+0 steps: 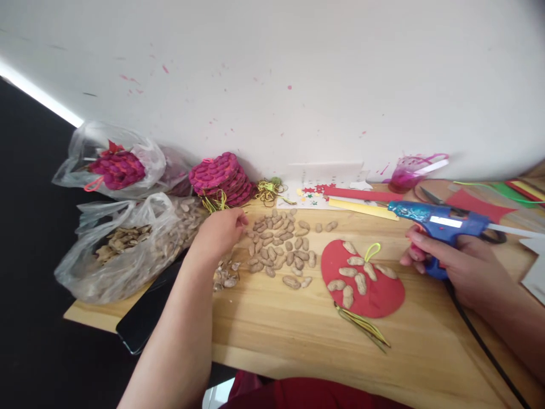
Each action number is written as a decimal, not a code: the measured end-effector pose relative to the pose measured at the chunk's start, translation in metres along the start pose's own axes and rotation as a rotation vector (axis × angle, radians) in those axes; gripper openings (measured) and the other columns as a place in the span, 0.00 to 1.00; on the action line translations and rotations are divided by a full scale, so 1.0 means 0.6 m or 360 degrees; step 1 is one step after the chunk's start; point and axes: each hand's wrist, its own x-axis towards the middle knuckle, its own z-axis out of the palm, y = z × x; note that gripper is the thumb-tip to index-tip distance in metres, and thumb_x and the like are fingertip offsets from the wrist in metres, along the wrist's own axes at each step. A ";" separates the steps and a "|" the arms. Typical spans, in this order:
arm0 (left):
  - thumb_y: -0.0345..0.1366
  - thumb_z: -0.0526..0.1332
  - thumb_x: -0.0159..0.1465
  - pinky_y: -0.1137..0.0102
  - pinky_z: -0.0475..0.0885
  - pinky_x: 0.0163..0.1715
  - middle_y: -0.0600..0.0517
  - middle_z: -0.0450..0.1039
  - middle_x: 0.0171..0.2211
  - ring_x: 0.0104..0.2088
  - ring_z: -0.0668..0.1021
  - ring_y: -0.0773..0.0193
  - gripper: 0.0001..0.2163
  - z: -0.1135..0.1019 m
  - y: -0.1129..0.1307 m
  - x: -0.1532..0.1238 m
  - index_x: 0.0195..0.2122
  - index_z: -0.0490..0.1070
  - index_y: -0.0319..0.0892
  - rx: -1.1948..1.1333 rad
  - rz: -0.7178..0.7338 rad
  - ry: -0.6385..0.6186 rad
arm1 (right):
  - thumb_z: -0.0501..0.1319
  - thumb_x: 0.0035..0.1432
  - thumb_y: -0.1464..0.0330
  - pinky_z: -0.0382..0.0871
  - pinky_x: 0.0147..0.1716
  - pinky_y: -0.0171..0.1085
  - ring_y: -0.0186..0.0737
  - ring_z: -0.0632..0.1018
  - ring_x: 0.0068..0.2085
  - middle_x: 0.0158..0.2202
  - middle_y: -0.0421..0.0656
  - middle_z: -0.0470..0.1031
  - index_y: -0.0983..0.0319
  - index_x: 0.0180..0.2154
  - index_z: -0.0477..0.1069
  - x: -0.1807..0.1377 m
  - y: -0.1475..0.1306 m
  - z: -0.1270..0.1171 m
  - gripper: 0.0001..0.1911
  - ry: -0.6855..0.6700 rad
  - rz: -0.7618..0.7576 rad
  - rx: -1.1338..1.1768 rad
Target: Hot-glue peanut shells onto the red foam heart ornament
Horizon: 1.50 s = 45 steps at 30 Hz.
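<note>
In my right hand (451, 255) is a blue hot glue gun (443, 221), its nozzle pointing left and a white glue stick at its back. My left hand (222, 230) is at the left edge of a spread of loose peanuts (279, 238), fingers curled together; anything between them is hidden. Between my hands lies a red paper shape (383, 298) with several peanuts (360, 283) on it. A yellow-green cord loop (373, 251) shows at its upper edge and a yellow-green tassel (364, 326) at its lower edge.
Plastic bags (76, 272) of peanuts and shells stand at left, beside a black phone (147, 307). Purple peanut-covered pieces (221, 176) are stacked at the wall. Behind lie paper strips (361, 209), small stars (315, 190), a purple-stained cup (404, 173) and scissors (432, 196). A black cord (477, 335) trails right.
</note>
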 end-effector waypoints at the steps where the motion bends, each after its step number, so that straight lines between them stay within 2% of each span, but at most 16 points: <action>1: 0.29 0.60 0.61 0.69 0.70 0.40 0.49 0.82 0.40 0.42 0.81 0.56 0.13 0.002 0.004 0.001 0.45 0.78 0.44 -0.0016 0.0013 0.0018 | 0.73 0.48 0.50 0.68 0.24 0.35 0.39 0.76 0.22 0.18 0.37 0.69 0.59 0.28 0.71 0.000 0.000 0.001 0.21 0.0000 -0.0010 -0.0004; 6: 0.26 0.56 0.64 0.67 0.71 0.50 0.46 0.82 0.45 0.46 0.81 0.55 0.21 0.014 0.022 0.007 0.58 0.74 0.40 -0.0118 0.0120 0.0046 | 0.73 0.49 0.51 0.66 0.23 0.34 0.37 0.75 0.22 0.18 0.37 0.69 0.60 0.28 0.71 -0.002 -0.001 0.004 0.21 0.0002 -0.0012 0.0016; 12: 0.29 0.54 0.66 0.65 0.71 0.53 0.44 0.81 0.49 0.49 0.81 0.53 0.19 0.020 0.028 0.010 0.56 0.77 0.39 -0.0182 0.0157 0.0133 | 0.75 0.47 0.52 0.64 0.20 0.33 0.39 0.77 0.23 0.19 0.38 0.69 0.60 0.25 0.70 -0.005 -0.007 0.007 0.22 0.0011 0.0040 0.0063; 15: 0.31 0.56 0.67 0.65 0.71 0.53 0.43 0.81 0.49 0.49 0.81 0.53 0.17 0.019 0.029 0.008 0.52 0.79 0.38 -0.0246 0.0194 0.0279 | 0.75 0.47 0.52 0.64 0.20 0.34 0.39 0.77 0.23 0.18 0.38 0.69 0.60 0.26 0.71 -0.007 -0.011 0.009 0.22 0.0008 0.0051 0.0064; 18: 0.39 0.58 0.67 0.65 0.72 0.46 0.47 0.83 0.40 0.42 0.82 0.53 0.13 0.018 0.033 0.003 0.41 0.82 0.41 -0.0292 0.0222 0.0384 | 0.74 0.49 0.53 0.63 0.20 0.33 0.38 0.76 0.22 0.18 0.37 0.68 0.60 0.28 0.71 -0.008 -0.014 0.009 0.20 0.0001 0.0045 0.0058; 20: 0.45 0.58 0.67 0.65 0.73 0.42 0.48 0.82 0.32 0.36 0.82 0.54 0.16 0.020 0.036 0.001 0.34 0.82 0.42 -0.0303 0.0218 0.0431 | 0.73 0.50 0.53 0.63 0.21 0.33 0.37 0.76 0.22 0.18 0.37 0.69 0.61 0.28 0.70 -0.008 -0.016 0.009 0.20 0.0000 0.0049 0.0053; 22: 0.47 0.58 0.67 0.65 0.73 0.43 0.48 0.81 0.32 0.37 0.81 0.55 0.17 0.026 0.036 0.003 0.31 0.81 0.42 -0.0363 0.0288 0.0539 | 0.73 0.50 0.53 0.63 0.21 0.33 0.36 0.76 0.21 0.18 0.36 0.69 0.61 0.28 0.70 -0.009 -0.018 0.009 0.20 0.0002 0.0058 0.0051; 24: 0.42 0.59 0.66 0.64 0.72 0.50 0.46 0.82 0.41 0.45 0.80 0.54 0.14 0.035 0.033 0.008 0.38 0.83 0.42 -0.0471 0.0427 0.0689 | 0.73 0.50 0.54 0.63 0.22 0.33 0.36 0.76 0.22 0.18 0.36 0.69 0.61 0.29 0.70 -0.010 -0.020 0.011 0.20 0.0001 0.0071 0.0061; 26: 0.39 0.60 0.65 0.63 0.70 0.55 0.46 0.80 0.49 0.51 0.79 0.54 0.15 0.043 0.031 0.013 0.49 0.81 0.42 -0.0541 0.0491 0.0743 | 0.73 0.51 0.54 0.63 0.21 0.32 0.36 0.77 0.22 0.18 0.36 0.69 0.62 0.30 0.70 -0.011 -0.020 0.012 0.20 -0.0015 0.0075 0.0077; 28: 0.40 0.60 0.65 0.61 0.71 0.54 0.46 0.82 0.48 0.49 0.79 0.53 0.16 0.044 0.035 0.017 0.51 0.80 0.43 -0.0530 0.0440 0.0652 | 0.72 0.52 0.55 0.62 0.21 0.32 0.37 0.77 0.23 0.19 0.36 0.69 0.61 0.30 0.69 -0.011 -0.020 0.013 0.19 -0.0050 0.0062 0.0086; 32: 0.41 0.60 0.66 0.60 0.72 0.49 0.49 0.83 0.39 0.43 0.80 0.51 0.11 0.028 0.072 0.020 0.38 0.83 0.45 -0.0373 0.0411 0.0489 | 0.71 0.54 0.57 0.62 0.20 0.31 0.37 0.78 0.23 0.19 0.36 0.70 0.62 0.30 0.69 -0.008 -0.016 0.011 0.17 -0.0065 0.0027 0.0067; 34: 0.36 0.61 0.64 0.61 0.72 0.51 0.49 0.83 0.40 0.45 0.79 0.51 0.10 0.019 0.101 0.026 0.40 0.83 0.46 -0.0289 0.0475 0.0464 | 0.71 0.53 0.57 0.62 0.19 0.31 0.37 0.78 0.23 0.19 0.36 0.70 0.62 0.31 0.69 -0.006 -0.012 0.010 0.17 -0.0067 0.0019 0.0057; 38: 0.30 0.59 0.64 0.59 0.70 0.54 0.49 0.83 0.44 0.51 0.77 0.50 0.14 0.015 0.148 0.059 0.44 0.83 0.49 0.0019 0.0480 0.0243 | 0.70 0.53 0.58 0.62 0.19 0.30 0.36 0.79 0.23 0.19 0.35 0.69 0.61 0.30 0.70 -0.002 -0.006 0.008 0.15 -0.0077 0.0013 0.0062; 41: 0.29 0.59 0.62 0.56 0.70 0.54 0.49 0.83 0.43 0.51 0.78 0.48 0.15 0.025 0.164 0.087 0.43 0.83 0.50 0.0104 0.0436 0.0152 | 0.71 0.52 0.59 0.62 0.19 0.30 0.36 0.79 0.23 0.19 0.36 0.69 0.61 0.30 0.70 -0.002 -0.006 0.007 0.14 -0.0057 0.0035 0.0080; 45: 0.30 0.59 0.61 0.59 0.70 0.52 0.48 0.84 0.42 0.48 0.80 0.49 0.15 0.035 0.172 0.106 0.42 0.83 0.49 0.0106 0.0396 0.0088 | 0.70 0.52 0.61 0.63 0.19 0.30 0.36 0.78 0.23 0.19 0.36 0.70 0.61 0.30 0.70 -0.005 -0.009 0.008 0.13 -0.0054 0.0021 0.0065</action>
